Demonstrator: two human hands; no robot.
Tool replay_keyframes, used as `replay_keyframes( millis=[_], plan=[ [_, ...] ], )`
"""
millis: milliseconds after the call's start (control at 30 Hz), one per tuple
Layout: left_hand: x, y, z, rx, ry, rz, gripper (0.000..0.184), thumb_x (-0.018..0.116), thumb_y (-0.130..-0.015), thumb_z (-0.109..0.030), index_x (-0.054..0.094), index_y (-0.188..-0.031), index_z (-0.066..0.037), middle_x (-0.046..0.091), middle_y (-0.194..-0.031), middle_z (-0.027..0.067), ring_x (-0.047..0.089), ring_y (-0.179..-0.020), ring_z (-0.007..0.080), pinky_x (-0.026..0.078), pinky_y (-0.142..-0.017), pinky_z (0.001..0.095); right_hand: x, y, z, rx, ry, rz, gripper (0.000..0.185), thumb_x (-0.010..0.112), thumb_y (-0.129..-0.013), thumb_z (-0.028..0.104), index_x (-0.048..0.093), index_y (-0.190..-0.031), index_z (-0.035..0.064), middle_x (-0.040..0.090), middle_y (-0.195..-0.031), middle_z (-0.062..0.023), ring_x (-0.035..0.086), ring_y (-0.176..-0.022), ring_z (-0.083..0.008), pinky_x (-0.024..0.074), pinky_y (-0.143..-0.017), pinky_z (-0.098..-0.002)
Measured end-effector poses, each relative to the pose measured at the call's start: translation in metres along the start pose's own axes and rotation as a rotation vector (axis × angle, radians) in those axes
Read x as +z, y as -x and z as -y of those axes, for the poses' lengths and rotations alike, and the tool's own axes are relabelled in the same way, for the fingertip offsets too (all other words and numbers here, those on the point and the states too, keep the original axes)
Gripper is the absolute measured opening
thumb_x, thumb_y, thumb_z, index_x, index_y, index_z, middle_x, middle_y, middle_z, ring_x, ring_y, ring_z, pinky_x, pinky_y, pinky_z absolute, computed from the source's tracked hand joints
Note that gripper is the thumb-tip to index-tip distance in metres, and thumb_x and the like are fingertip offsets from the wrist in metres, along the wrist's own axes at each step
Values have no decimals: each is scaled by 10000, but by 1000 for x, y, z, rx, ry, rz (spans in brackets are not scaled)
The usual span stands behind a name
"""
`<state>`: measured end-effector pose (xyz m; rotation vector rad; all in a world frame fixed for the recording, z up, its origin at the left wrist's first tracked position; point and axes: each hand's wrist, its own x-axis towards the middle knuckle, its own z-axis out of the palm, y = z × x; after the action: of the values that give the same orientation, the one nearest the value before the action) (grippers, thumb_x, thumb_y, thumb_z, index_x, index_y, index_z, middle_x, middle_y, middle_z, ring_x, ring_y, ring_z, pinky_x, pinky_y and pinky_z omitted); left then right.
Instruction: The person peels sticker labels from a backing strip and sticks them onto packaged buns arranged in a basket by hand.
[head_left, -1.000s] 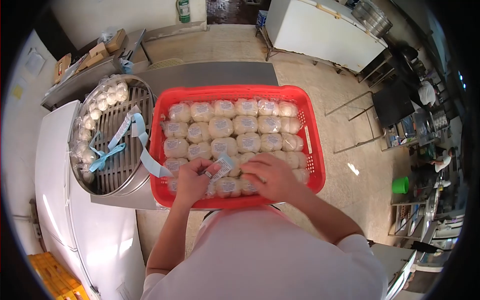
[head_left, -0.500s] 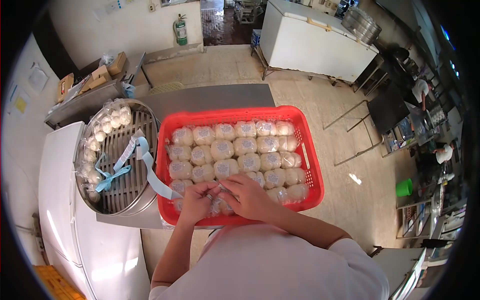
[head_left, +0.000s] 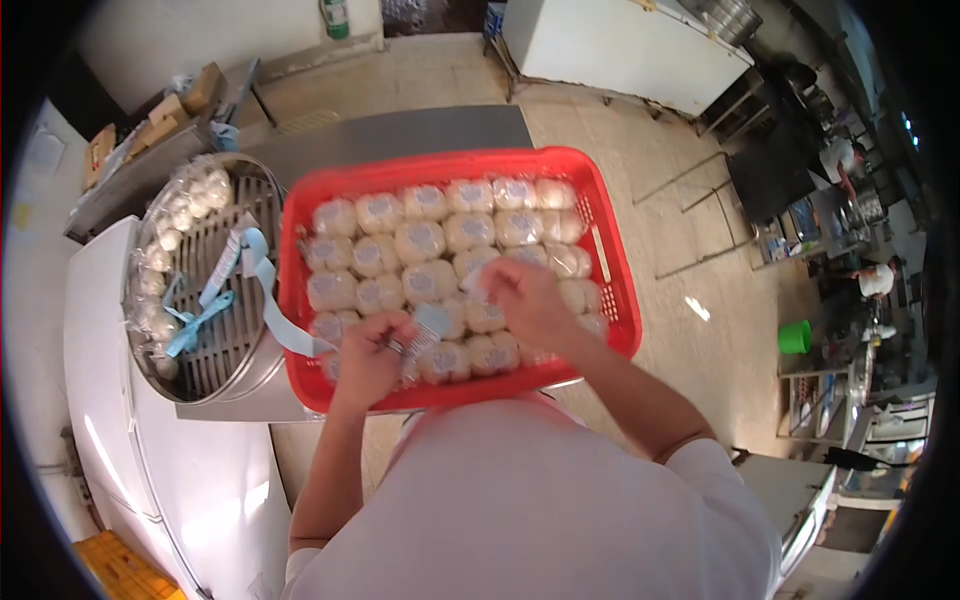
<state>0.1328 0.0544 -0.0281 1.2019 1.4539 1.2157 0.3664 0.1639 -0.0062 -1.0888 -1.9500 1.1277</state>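
Note:
My left hand (head_left: 372, 362) is closed on a pale blue strip of labels (head_left: 432, 322), whose tail trails left over the crate's edge. My right hand (head_left: 528, 300) pinches a small whitish label (head_left: 474, 280) above the rows; motion blurs its fingers. Beneath both hands, a red plastic crate (head_left: 625, 275) holds several rows of round white buns (head_left: 428, 282) in clear wrap, many bearing printed labels. The nearest buns are partly hidden by my hands.
Left of the crate stands a round slatted metal steamer tray (head_left: 262, 345) with a chain of small wrapped balls (head_left: 158, 258) and a blue ribbon bow (head_left: 188, 330). Both rest on a grey table (head_left: 430, 128). A white chest freezer (head_left: 610, 60) stands beyond.
My hands have moved apart; the right went up and right with a label, while the left kept the strip. The view has tilted down, shifting the scene upward.

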Motion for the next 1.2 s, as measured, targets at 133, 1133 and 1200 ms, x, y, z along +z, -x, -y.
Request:
replay_keyframes(
  millis=[133, 1133, 1200],
  plan=[
    [-3, -3, -7, -150, 144, -106, 90, 641, -988, -39, 713, -1007, 10, 634, -789, -47, 495, -695, 26, 409, -589, 215, -55, 5, -8, -283, 519, 38, 66, 661, -926, 79, 671, -932, 14, 654, -862, -104, 640, -820, -287, 515, -706, -410],
    [2, -3, -13, -86, 121, -51, 91, 752, -922, -67, 733, -964, 12, 684, -768, -17, 570, -693, 36, 473, -610, 226, 44, 0, 35, 182, -345, 162, 298, 762, -881, 94, 620, -1119, -16, 681, -879, -94, 647, -783, -154, 527, -688, -320],
    [-2, -2, -20, -157, 93, -5, 99, 736, -937, -81, 731, -975, 10, 672, -750, -22, 547, -674, 29, 453, -585, 227, 43, -5, 32, 178, -354, 165, 277, 759, -879, 82, 621, -1100, -14, 675, -881, -99, 645, -781, -159, 525, -691, -319]
  ],
)
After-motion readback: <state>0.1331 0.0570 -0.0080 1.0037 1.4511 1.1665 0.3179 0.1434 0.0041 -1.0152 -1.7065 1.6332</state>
